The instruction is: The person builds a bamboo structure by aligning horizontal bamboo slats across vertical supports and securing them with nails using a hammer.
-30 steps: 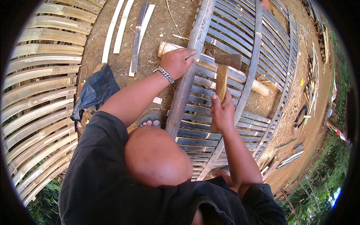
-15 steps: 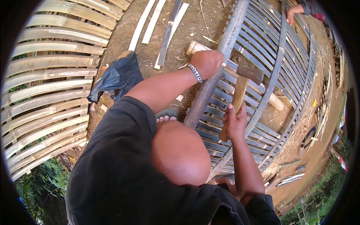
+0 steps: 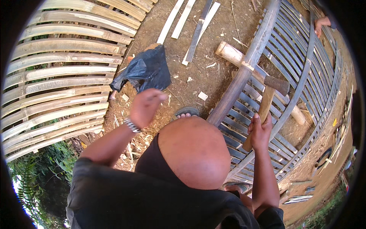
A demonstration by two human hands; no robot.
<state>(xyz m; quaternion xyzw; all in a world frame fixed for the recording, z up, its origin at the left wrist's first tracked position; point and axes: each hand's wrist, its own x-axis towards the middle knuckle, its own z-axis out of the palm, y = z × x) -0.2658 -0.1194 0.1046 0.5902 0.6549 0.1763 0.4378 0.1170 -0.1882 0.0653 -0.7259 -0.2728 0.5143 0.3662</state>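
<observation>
Gripping the wooden handle of a hammer (image 3: 267, 100), the right hand (image 3: 260, 131) holds its dark head just above the slatted bamboo panel (image 3: 289, 68) lying on the ground. The left hand (image 3: 145, 107) hangs loosely curled and holding nothing, near a crumpled black plastic bag (image 3: 146, 70) on the bare brown dirt (image 3: 198, 76). Loose bamboo strips (image 3: 183, 19) lie beyond the bag. A second bamboo panel (image 3: 57, 84) lies at the left, with green plants beneath its lower edge.

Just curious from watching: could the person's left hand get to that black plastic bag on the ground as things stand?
Probably yes. The left hand is empty, raised just below the black plastic bag, with only bare dirt and chips between them. The right hand holds the hammer.
</observation>
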